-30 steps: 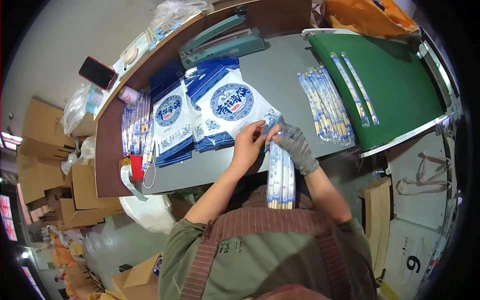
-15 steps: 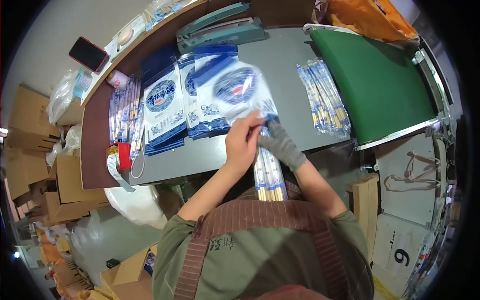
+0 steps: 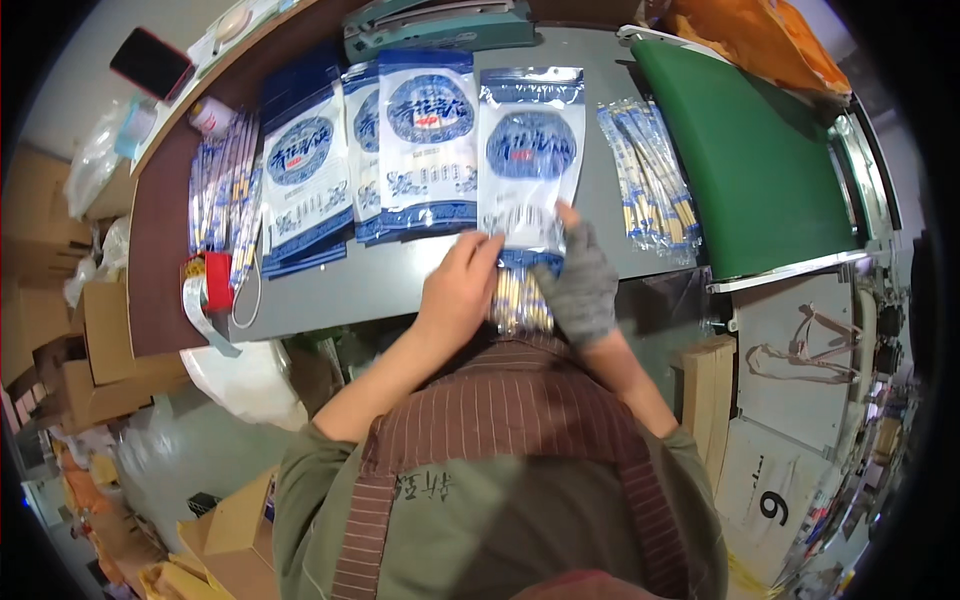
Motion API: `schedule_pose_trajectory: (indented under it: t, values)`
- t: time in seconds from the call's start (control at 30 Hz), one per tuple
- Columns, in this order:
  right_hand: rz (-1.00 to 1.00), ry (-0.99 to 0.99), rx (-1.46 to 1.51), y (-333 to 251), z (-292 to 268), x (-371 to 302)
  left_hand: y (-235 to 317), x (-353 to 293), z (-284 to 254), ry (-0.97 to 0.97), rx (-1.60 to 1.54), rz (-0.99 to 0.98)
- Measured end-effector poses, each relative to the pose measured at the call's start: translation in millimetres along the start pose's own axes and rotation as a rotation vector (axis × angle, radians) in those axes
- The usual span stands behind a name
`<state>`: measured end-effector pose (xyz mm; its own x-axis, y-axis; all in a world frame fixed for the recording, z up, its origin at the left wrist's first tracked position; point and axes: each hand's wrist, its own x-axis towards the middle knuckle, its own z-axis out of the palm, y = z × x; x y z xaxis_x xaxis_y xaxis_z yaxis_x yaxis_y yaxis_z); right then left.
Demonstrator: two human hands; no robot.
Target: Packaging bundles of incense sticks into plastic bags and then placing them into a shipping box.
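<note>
A white and blue plastic pouch [image 3: 530, 145] lies flat before me at the table's front edge. From its near end a bundle of individually wrapped chopsticks [image 3: 522, 303] sticks out toward my apron; the rest of the bundle is hidden. My bare left hand [image 3: 458, 285] pinches the pouch's near left corner beside the bundle. On the other side, my right hand [image 3: 585, 285], in a grey glove with bare fingertips, grips the near right edge, its thumb on top. Left of this pouch lie similar pouches [image 3: 428, 140], some overlapping [image 3: 305, 170].
More wrapped chopsticks lie at the table's right [image 3: 650, 185] and left [image 3: 222, 185]. A teal sealing machine [image 3: 440, 30] stands at the back. A green conveyor belt [image 3: 740, 160] borders the right side. A red tape dispenser [image 3: 207, 285] sits at the left edge, below a phone [image 3: 152, 63].
The pouch has swung upright and lies flat, and less of the chopstick bundle shows below it. My hands have moved apart to its two sides. The whole view has shifted slightly.
</note>
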<state>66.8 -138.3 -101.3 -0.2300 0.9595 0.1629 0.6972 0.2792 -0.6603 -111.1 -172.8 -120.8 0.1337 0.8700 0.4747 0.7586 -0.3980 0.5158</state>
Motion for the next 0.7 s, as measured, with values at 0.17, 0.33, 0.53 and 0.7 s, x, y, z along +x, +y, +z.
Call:
schedule_pose_trajectory:
  t: [0.17, 0.33, 0.53, 0.7]
  values:
    - [-0.261, 0.045, -0.209, 41, 5, -63, 9, -56, -15, -0.138, -0.13, 0.033]
    - [-0.163, -0.097, -0.326, 27, -30, -51, 20, -9, -45, -0.184, -0.354, -0.038]
    - [-0.531, 0.164, 0.081, -105, -176, 46, 88, 143, -168, -0.037, -0.415, 0.171]
    - [-0.535, -0.066, 0.046, -118, -195, 90, 67, 178, -187, -0.308, -0.508, 0.092]
